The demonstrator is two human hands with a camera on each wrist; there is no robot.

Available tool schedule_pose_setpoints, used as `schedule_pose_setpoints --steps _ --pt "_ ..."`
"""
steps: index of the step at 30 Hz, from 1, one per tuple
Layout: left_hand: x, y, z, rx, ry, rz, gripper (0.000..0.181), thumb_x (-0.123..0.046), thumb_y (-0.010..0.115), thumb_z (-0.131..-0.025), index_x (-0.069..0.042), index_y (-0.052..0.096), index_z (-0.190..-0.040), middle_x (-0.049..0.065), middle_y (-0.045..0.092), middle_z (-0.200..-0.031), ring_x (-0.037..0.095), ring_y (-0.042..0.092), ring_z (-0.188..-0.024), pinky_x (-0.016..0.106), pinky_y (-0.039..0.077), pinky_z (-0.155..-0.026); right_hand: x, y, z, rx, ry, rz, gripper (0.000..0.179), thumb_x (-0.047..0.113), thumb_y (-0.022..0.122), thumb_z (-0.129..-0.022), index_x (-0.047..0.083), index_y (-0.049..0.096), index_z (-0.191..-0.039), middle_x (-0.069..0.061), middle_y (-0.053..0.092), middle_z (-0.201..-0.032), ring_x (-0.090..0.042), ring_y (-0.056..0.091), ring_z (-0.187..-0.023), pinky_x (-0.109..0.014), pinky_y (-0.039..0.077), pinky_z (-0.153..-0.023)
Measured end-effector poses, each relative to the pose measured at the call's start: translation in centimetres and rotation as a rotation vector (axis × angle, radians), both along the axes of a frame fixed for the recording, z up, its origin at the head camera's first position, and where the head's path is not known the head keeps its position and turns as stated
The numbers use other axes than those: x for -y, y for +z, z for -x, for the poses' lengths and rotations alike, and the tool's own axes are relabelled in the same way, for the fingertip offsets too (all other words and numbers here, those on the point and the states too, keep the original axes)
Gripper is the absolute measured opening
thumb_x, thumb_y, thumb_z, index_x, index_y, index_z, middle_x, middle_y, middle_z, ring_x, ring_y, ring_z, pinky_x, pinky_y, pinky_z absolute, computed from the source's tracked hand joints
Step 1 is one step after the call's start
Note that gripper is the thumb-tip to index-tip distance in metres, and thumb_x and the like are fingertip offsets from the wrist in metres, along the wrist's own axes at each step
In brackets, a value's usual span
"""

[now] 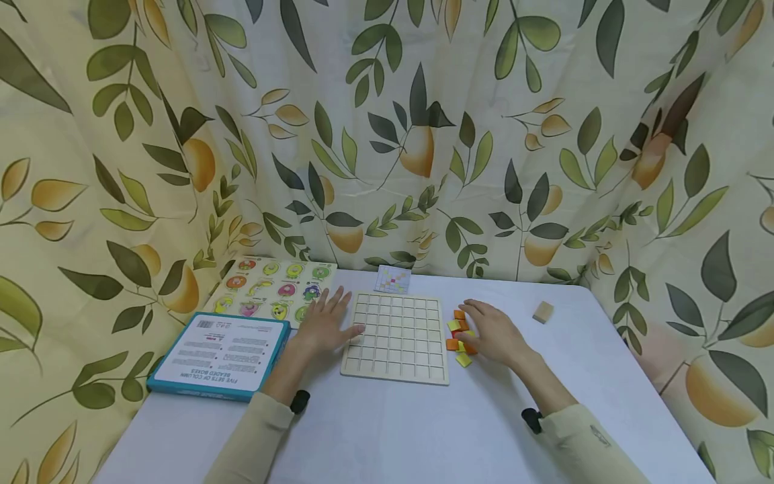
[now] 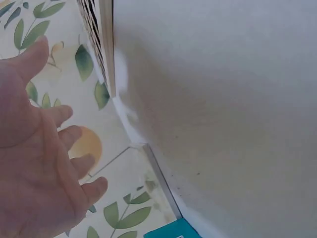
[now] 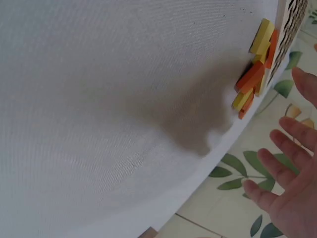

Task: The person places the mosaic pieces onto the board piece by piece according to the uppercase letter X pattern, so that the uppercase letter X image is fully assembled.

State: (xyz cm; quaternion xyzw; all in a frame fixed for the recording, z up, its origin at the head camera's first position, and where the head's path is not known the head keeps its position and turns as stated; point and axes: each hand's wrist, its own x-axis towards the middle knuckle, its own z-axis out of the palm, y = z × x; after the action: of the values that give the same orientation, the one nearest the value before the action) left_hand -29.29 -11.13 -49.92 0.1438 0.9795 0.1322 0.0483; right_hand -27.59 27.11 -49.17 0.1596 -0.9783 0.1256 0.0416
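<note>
My left hand (image 1: 323,324), fingers spread, hovers at the left edge of a pale wooden grid board (image 1: 396,339); in the left wrist view its palm (image 2: 37,158) shows nothing held. On the board's other side, my right hand (image 1: 494,331) reaches over a small heap of orange and yellow tiles (image 1: 463,359). The right wrist view shows the tiles (image 3: 251,74) piled beside the board's edge (image 3: 287,37), with the right palm bare and its fingers spread apart from them. The board's squares hold no tiles.
A blue-edged box (image 1: 220,356) lies at the left, in front of a sheet of cartoon fruit pictures (image 1: 269,286). Behind the board is a small card with a coloured grid pattern (image 1: 393,279). A small wooden block (image 1: 543,311) sits at the right. A leaf-print curtain (image 1: 393,134) surrounds the table.
</note>
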Motion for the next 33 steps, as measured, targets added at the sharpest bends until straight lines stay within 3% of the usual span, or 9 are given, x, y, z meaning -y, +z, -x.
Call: schedule_pose_setpoints --steps 6,12,16,26,33 --pt "0.1 -0.9 0.0 0.037 -0.035 -0.011 0.090 -0.065 0.052 -0.101 -0.016 0.019 -0.168 0.007 0.008 -0.176 0.039 0.003 -0.161 0.062 0.009 -0.128 0.4 -0.2 0.5 0.024 -0.011 0.005 0.061 0.032 0.081 -0.092 0.003 0.061 -0.142 -0.022 0.056 -0.148 -0.045 0.050 -0.137 -0.066 0.041 -0.113" --pt "0.2 -0.5 -0.7 0.106 -0.097 -0.035 0.092 -0.062 0.060 -0.099 -0.014 0.023 -0.168 0.007 0.011 -0.175 0.038 0.004 -0.161 0.061 0.009 -0.128 0.6 -0.6 1.1 0.027 -0.005 0.002 0.043 0.021 0.076 -0.096 0.000 0.069 -0.132 -0.020 0.063 -0.138 -0.043 0.057 -0.129 -0.063 0.048 -0.107" --pt "0.2 -0.3 -1.0 0.112 -0.126 -0.035 0.095 -0.063 0.063 -0.097 -0.014 0.024 -0.167 0.007 0.012 -0.175 0.038 0.007 -0.161 0.060 0.012 -0.128 0.8 -0.6 1.4 0.041 -0.002 0.019 0.036 0.012 0.075 -0.095 0.000 0.071 -0.129 -0.019 0.067 -0.132 -0.041 0.060 -0.124 -0.060 0.050 -0.107" --pt "0.1 0.0 -1.2 0.215 -0.143 -0.032 0.106 -0.061 0.075 -0.088 -0.013 0.025 -0.167 0.003 0.015 -0.175 0.034 0.006 -0.161 0.057 0.012 -0.129 1.1 -0.8 2.2 0.077 0.003 0.026 0.024 0.003 0.074 -0.093 0.003 0.077 -0.116 -0.014 0.073 -0.116 -0.029 0.065 -0.098 -0.053 0.058 -0.095" --pt "0.3 -0.1 -1.2 0.245 -0.128 -0.040 0.111 -0.061 0.083 -0.080 -0.014 0.031 -0.165 0.000 0.021 -0.174 0.033 0.010 -0.161 0.057 0.014 -0.129 1.5 -0.8 2.6 0.073 0.006 0.049 0.019 0.005 0.076 -0.091 0.003 0.079 -0.110 -0.014 0.073 -0.111 -0.030 0.064 -0.097 -0.053 0.057 -0.095"
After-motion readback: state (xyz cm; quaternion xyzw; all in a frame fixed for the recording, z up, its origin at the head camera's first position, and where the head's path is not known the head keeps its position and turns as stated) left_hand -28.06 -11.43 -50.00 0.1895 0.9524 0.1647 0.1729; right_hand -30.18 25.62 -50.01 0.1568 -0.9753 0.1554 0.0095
